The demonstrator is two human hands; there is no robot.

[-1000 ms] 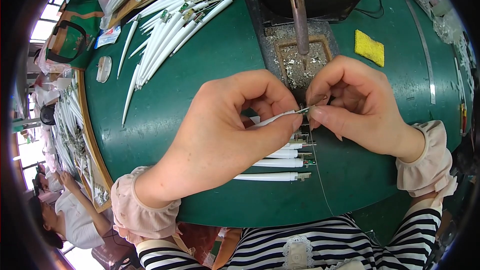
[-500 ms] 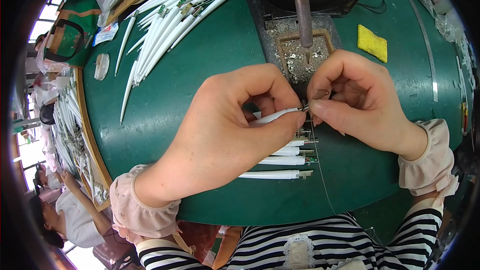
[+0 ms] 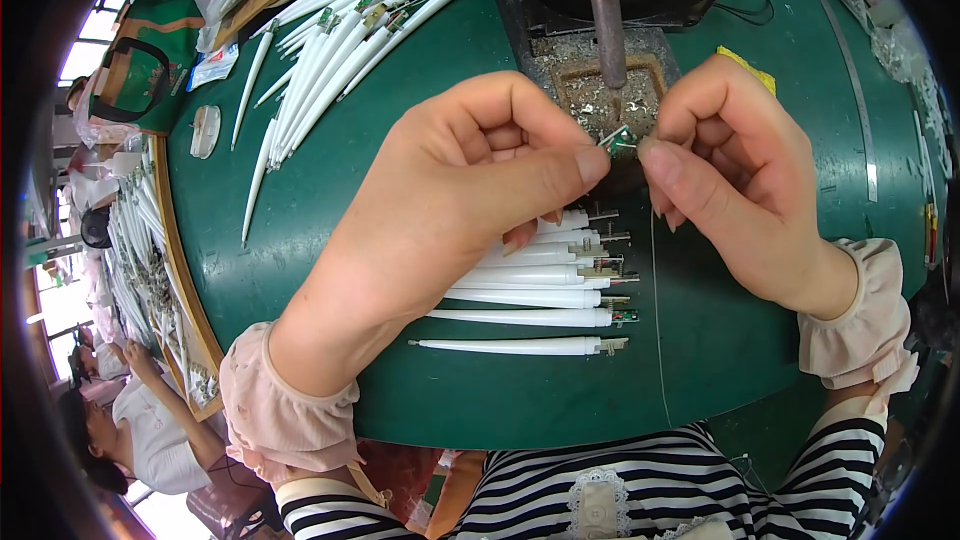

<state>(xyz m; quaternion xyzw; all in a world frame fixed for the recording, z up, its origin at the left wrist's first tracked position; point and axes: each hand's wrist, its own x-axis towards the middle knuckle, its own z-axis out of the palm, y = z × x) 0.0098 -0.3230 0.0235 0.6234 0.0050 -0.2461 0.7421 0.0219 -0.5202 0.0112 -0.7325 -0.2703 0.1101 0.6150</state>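
Observation:
My left hand [image 3: 460, 180] is closed in a pinch. From its fingertips sticks out a small green circuit board [image 3: 620, 144] with thin metal prongs, just below the tip of an upright soldering iron [image 3: 607, 25]. What lies behind the board is hidden by the hand. Thumb and forefinger of my right hand [image 3: 745, 185] pinch a thin solder wire [image 3: 657, 320], whose length hangs down toward the table's near edge. Under the left hand, several white tapered rods [image 3: 535, 318] lie in a row, their circuit-board ends pointing right.
A grimy tray [image 3: 562, 92] with solder scraps sits beneath the iron. A yellow sponge [image 3: 745, 68] is partly behind my right hand. More white rods [image 3: 335, 70] are heaped at the back left. A metal ruler [image 3: 850, 90] lies at right. Another person [image 3: 150, 430] sits at far left.
Both hands have moved up toward the iron's tip. The white rod seen between my left fingers is now hidden, and the green board shows. More of the row of rods is uncovered.

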